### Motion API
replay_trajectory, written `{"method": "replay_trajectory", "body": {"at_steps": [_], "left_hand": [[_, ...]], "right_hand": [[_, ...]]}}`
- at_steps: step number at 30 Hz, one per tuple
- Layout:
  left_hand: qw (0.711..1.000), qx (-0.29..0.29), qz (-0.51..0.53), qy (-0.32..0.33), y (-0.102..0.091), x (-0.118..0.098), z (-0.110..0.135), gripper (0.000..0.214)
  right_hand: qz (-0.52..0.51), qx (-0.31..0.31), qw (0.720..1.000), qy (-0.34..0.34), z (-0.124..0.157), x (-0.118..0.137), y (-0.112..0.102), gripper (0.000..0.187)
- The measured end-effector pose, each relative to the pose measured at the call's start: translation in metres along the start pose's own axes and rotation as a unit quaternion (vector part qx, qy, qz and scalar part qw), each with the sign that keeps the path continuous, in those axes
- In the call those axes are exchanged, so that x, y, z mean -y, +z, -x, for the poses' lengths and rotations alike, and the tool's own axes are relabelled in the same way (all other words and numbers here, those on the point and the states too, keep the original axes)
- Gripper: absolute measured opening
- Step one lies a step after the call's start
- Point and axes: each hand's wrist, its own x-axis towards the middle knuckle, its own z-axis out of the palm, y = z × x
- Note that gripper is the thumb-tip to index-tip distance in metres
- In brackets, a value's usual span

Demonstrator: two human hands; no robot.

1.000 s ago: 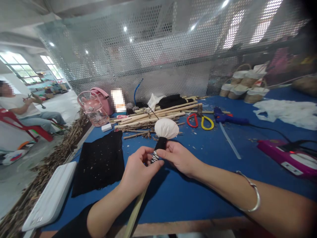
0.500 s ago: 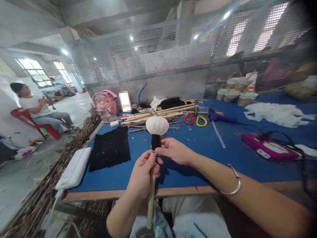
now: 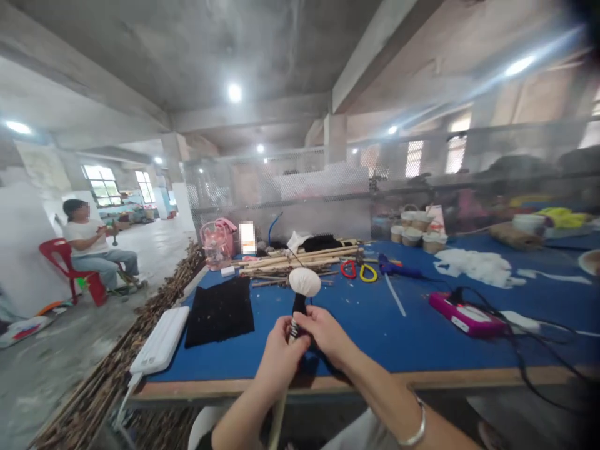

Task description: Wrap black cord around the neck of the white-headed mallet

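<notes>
Over the table's front edge I hold a wooden stick (image 3: 277, 415) topped by a round white cloth-covered head (image 3: 304, 282). Below the head, a black band (image 3: 299, 304) wraps the neck, with black and white striping under it. My left hand (image 3: 280, 351) is closed round the stick at the striped part. Pressed against the same spot, my right hand (image 3: 328, 331) pinches the wrapped neck with thumb and fingers. The fingers partly hide the striping. A black cloth (image 3: 220, 312) lies flat to the left of my hands.
Behind the white head lie several sticks (image 3: 262, 265), scissors with red and yellow handles (image 3: 368, 273) and a blue glue gun (image 3: 398, 267). A purple box (image 3: 466, 314) with cables is at right, a white power bank (image 3: 162, 340) at left. A seated person (image 3: 87, 234) is far left.
My view has tilted up, so more ceiling shows. The stick's head now leans slightly right. My right hand has drawn closer to my left on the wrapped neck.
</notes>
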Motion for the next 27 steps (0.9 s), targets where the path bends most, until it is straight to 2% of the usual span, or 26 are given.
{"method": "replay_trajectory", "body": {"at_steps": [3, 11, 14, 19, 23, 25, 27], "left_hand": [[0.999, -0.020, 0.023, 0.020, -0.002, 0.007, 0.000, 0.041], [0.999, 0.021, 0.046, 0.014, -0.005, 0.011, 0.005, 0.033], [0.995, 0.061, 0.075, -0.011, -0.007, 0.007, 0.007, 0.037], [0.986, 0.126, 0.105, -0.029, -0.013, 0.000, 0.010, 0.040], [0.981, 0.174, 0.069, -0.041, -0.015, -0.003, 0.011, 0.036], [0.988, 0.145, 0.029, -0.038, -0.011, -0.002, 0.012, 0.034], [0.996, 0.080, -0.031, 0.002, -0.006, 0.002, 0.014, 0.030]], "right_hand": [[-0.034, -0.001, 0.999, -0.004, 0.001, -0.006, 0.005, 0.035], [-0.097, 0.020, 0.995, -0.001, 0.015, -0.010, 0.002, 0.037], [-0.106, 0.018, 0.994, 0.001, 0.015, -0.013, -0.002, 0.036], [-0.108, 0.051, 0.993, 0.013, 0.020, -0.015, -0.003, 0.035], [-0.090, 0.020, 0.996, 0.011, 0.020, -0.015, 0.000, 0.035], [-0.087, 0.001, 0.996, 0.007, 0.018, -0.014, 0.002, 0.034], [-0.081, -0.006, 0.997, 0.002, 0.017, -0.012, 0.004, 0.034]]}}
